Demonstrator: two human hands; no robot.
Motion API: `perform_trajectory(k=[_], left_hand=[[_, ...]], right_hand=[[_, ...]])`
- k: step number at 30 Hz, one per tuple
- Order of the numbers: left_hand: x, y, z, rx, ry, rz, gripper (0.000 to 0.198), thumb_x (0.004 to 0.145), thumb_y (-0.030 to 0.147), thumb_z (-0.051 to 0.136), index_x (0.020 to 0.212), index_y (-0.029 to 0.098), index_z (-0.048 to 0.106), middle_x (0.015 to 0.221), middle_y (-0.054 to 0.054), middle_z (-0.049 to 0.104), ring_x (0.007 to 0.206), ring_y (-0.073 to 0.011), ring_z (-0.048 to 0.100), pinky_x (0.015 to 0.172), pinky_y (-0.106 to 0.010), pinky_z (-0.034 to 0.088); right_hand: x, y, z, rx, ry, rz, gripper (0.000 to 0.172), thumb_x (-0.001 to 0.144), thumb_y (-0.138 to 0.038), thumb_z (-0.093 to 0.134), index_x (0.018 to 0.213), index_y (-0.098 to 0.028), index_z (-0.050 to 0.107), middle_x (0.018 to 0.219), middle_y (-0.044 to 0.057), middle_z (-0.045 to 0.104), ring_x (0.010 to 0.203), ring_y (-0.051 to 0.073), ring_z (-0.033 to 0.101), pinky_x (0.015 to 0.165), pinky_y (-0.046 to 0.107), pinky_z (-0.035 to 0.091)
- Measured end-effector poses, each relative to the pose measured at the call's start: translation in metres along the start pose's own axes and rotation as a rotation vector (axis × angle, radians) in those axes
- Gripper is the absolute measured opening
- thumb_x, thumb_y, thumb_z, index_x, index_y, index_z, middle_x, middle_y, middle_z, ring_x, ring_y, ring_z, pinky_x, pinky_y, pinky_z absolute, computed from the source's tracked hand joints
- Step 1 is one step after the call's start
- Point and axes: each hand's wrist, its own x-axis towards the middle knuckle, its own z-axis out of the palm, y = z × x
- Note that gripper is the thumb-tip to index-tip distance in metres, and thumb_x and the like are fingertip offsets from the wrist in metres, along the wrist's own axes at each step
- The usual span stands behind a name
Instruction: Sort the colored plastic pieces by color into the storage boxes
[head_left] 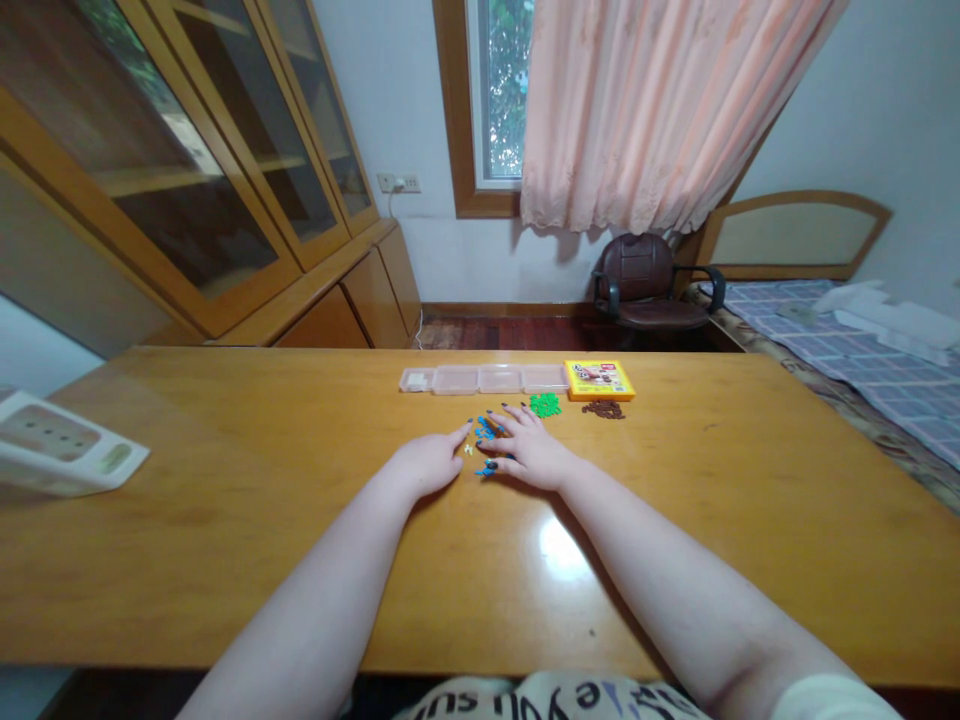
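Note:
My right hand lies low over the table with its fingers spread across small blue pieces, partly covering them. Facing it from the left, my left hand has its index finger stretched out and its thumb apart from it. A few tiny pale yellow pieces lie between the two hands, close to the left fingertips. Just beyond my right fingers is a heap of small green pieces. Further right there is a heap of brown pieces. The pieces are too small to tell their kind.
A clear compartment tray and a yellow box with a printed picture sit towards the far edge of the wooden table. A white plastic container stands at the left. Beyond are a cabinet, an office chair and a bed.

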Motion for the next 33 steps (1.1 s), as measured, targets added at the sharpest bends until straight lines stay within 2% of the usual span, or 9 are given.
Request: perform_trajectory(k=[3,8,11,14,19,24,28,33], left_hand=[[0.001,-0.001,-0.001,-0.006,0.01,-0.002,0.06,0.084,0.027,0.039,0.143,0.027,0.03,0.128,-0.011,0.057,0.109,-0.0263,0.059,0.089,-0.037,0.045],[-0.007,0.0,-0.007,0.011,0.043,0.036,0.047,0.082,0.024,0.039,0.127,0.029,0.054,0.12,-0.007,0.063,0.104,-0.0246,0.061,0.087,-0.034,0.046],[-0.015,0.005,-0.013,0.024,0.076,0.145,0.041,0.082,0.024,0.04,0.115,0.034,0.063,0.111,-0.003,0.068,0.098,-0.0243,0.063,0.083,-0.034,0.047],[-0.023,0.012,-0.018,0.023,0.014,0.233,0.038,0.08,0.024,0.042,0.107,0.036,0.067,0.101,-0.002,0.07,0.09,-0.0239,0.064,0.077,-0.033,0.048],[-0.037,0.026,-0.018,0.045,-0.011,0.207,0.041,0.082,0.024,0.04,0.116,0.034,0.061,0.105,-0.005,0.069,0.09,-0.0254,0.065,0.076,-0.035,0.049],[-0.046,0.035,-0.011,0.065,-0.111,0.108,0.045,0.082,0.03,0.041,0.123,0.028,0.057,0.104,-0.012,0.069,0.089,-0.0296,0.065,0.074,-0.039,0.05],[-0.038,0.034,-0.003,0.054,-0.101,0.082,0.05,0.082,0.031,0.04,0.131,0.025,0.049,0.109,-0.014,0.067,0.093,-0.0306,0.065,0.077,-0.04,0.05],[-0.027,0.029,0.002,0.057,-0.038,0.05,0.053,0.083,0.027,0.038,0.135,0.02,0.044,0.112,-0.016,0.065,0.095,-0.0297,0.064,0.079,-0.04,0.05]], right_hand=[[0.001,0.005,0.003,-0.007,0.041,0.031,0.039,0.09,-0.048,0.044,0.122,-0.031,0.06,0.143,0.008,0.038,0.133,0.032,0.025,0.107,0.058,0.014],[0.002,0.015,0.005,0.046,0.158,0.076,0.03,0.091,-0.038,0.046,0.106,-0.024,0.069,0.128,0.009,0.054,0.126,0.028,0.035,0.106,0.054,0.02],[0.001,0.016,0.003,0.107,0.179,0.009,0.026,0.09,-0.032,0.048,0.1,-0.025,0.071,0.123,0.006,0.058,0.123,0.026,0.039,0.105,0.05,0.025],[0.0,0.014,0.002,0.156,0.154,-0.082,0.023,0.088,-0.034,0.052,0.095,-0.026,0.072,0.121,0.004,0.06,0.122,0.025,0.04,0.105,0.049,0.026],[-0.001,0.012,0.003,0.172,0.117,-0.138,0.023,0.087,-0.037,0.053,0.092,-0.026,0.073,0.124,0.001,0.059,0.123,0.025,0.04,0.106,0.047,0.024],[0.001,0.013,0.001,0.142,0.09,-0.115,0.027,0.09,-0.038,0.049,0.092,-0.025,0.073,0.125,0.002,0.058,0.124,0.025,0.04,0.106,0.048,0.023],[0.001,0.012,0.0,0.116,0.146,-0.047,0.031,0.092,-0.037,0.045,0.086,-0.023,0.073,0.12,0.004,0.062,0.122,0.025,0.042,0.106,0.05,0.022],[0.001,0.014,0.002,0.112,0.216,-0.009,0.028,0.092,-0.033,0.046,0.09,-0.023,0.072,0.117,0.004,0.063,0.118,0.024,0.045,0.105,0.049,0.023]])
